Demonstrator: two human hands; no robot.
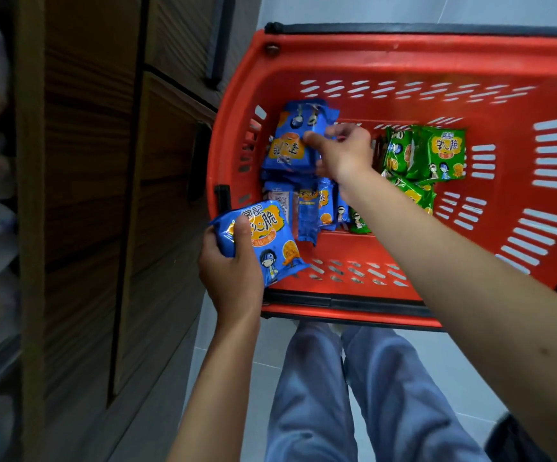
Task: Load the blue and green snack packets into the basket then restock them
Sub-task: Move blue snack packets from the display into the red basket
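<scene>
Looking down into the red basket (pixel 403 51), and plenty loaded: a heap of blue packets (pixel 307 208) along the left side, green packets (pixel 437 155) bunched over to the right, towards the far wall. Gripping one blue packet (pixel 263 241) in the left hand (pixel 233 275), curled round its left edge with the thumb across the front, at the near-left corner of the basket. Reaching in with the right hand (pixel 343 151) and pinching the top of a blue stack (pixel 288 145) at the far left, thumb and fingertips closed on the wrapper. Calling the loading half done, or close to it, judging by both colours aboard. Hard to say from here whether lifting out for the shelf or dropping the last ones in. Leaning towards restocking only just begun, with the wooden shelving (pixel 87 195) right alongside on the left. Left to do, on that reading: nearly all of it, clearing out the blue heap and then every one of the green, untouched by either hand. No counting what sits on the shelves themselves: too blurred at the far left edge to make out.
</scene>
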